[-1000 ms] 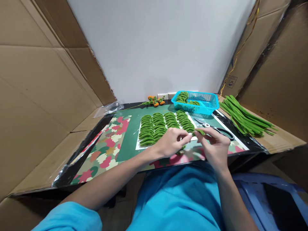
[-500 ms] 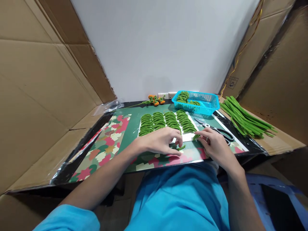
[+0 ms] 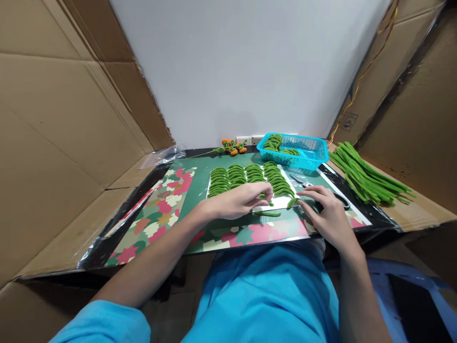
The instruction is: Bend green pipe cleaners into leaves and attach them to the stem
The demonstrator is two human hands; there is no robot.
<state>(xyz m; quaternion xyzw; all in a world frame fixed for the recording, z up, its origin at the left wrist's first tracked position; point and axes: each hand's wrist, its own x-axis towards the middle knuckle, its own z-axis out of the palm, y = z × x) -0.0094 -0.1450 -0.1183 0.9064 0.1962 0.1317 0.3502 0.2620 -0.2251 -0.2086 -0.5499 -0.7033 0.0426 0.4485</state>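
We log the right hand (image 3: 326,210) right of centre in the frame, thumb and fingers parted beside a curved green piece (image 3: 293,203) at the lower right corner of a white sheet (image 3: 281,203). Near frame centre, the left hand (image 3: 246,197) has curled fingers; whether they grip anything, we cannot tell. Just below it, we see a green strip (image 3: 267,214) on the mat (image 3: 197,190).

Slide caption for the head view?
Left hand and right hand at a white sheet bearing rows of curved green pieces, blue basket behind.
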